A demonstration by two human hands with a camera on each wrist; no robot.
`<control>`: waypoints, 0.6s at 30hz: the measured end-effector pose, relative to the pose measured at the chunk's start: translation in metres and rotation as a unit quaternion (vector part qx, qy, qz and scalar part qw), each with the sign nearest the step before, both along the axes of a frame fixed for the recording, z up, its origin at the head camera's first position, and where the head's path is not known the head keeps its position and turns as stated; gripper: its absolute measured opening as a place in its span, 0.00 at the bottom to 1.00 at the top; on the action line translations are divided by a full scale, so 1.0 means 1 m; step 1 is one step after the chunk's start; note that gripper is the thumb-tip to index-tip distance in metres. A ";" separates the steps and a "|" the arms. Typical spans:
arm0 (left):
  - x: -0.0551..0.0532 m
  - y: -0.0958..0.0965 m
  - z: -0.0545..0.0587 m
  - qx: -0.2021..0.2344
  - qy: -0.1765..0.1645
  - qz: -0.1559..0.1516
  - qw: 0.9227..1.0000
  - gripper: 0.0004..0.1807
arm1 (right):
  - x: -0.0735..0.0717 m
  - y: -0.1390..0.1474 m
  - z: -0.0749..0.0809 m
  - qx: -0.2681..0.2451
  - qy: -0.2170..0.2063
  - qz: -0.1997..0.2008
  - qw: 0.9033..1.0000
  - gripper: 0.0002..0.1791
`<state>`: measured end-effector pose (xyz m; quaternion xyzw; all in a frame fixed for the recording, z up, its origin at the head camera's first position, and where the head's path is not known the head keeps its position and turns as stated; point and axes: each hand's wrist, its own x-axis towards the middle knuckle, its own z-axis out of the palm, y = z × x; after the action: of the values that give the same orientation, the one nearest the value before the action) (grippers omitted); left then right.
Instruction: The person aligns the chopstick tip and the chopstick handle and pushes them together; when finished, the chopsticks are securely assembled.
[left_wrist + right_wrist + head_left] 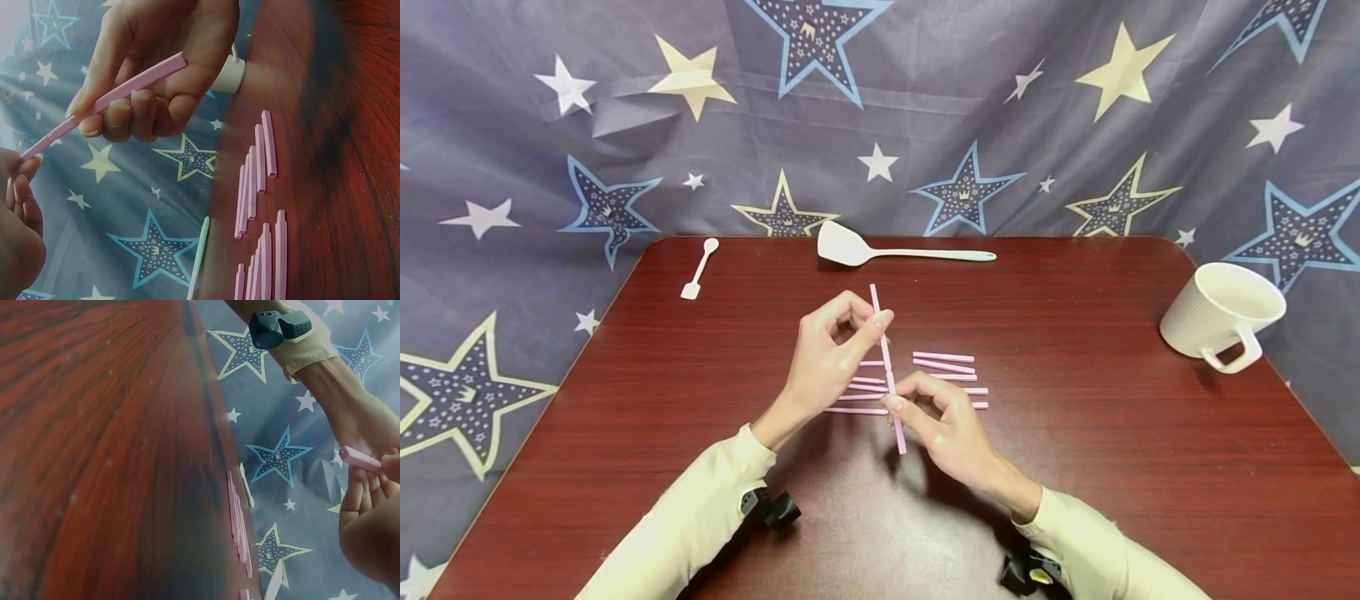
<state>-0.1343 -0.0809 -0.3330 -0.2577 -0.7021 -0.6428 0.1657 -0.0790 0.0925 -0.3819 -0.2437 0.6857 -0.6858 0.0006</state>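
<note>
Above the table, my two hands hold a slender pink stick point(887, 357) between them, tilted in the head view. My left hand point(826, 354) pinches its far part between thumb and fingers. Nearer to me, my right hand point(951, 429) pinches the lower part. A narrow step shows along the stick between the hands, also seen in the left wrist view on the stick point(134, 84). Below lie two rows of similar pink sticks, a left row point(859, 410) and a right row point(943, 358), partly covered by the hands. Some have thinner ends.
A white spatula point(846, 244) with a pale green handle end lies at the table's back. A small white double-ended spoon point(701, 268) is at the back left. A white ribbed mug point(1213, 312) sits at the right. Star-patterned cloth point(925, 108) hangs behind the table.
</note>
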 end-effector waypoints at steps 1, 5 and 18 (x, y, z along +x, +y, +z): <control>0.000 0.000 0.000 0.000 0.002 0.000 1.000 0.08 | 0.000 0.000 0.000 -0.002 0.003 0.000 1.000 0.04; -0.002 0.002 -0.001 0.003 0.005 -0.001 1.000 0.07 | -0.002 -0.002 0.000 -0.013 0.011 0.006 1.000 0.04; -0.005 0.003 -0.005 0.005 -0.008 -0.009 1.000 0.07 | -0.003 -0.005 -0.002 -0.029 -0.003 0.015 0.999 0.06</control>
<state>-0.1388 -0.0782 -0.3380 -0.2575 -0.6978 -0.6501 0.1553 -0.0820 0.0877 -0.3840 -0.2517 0.6620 -0.7060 0.0055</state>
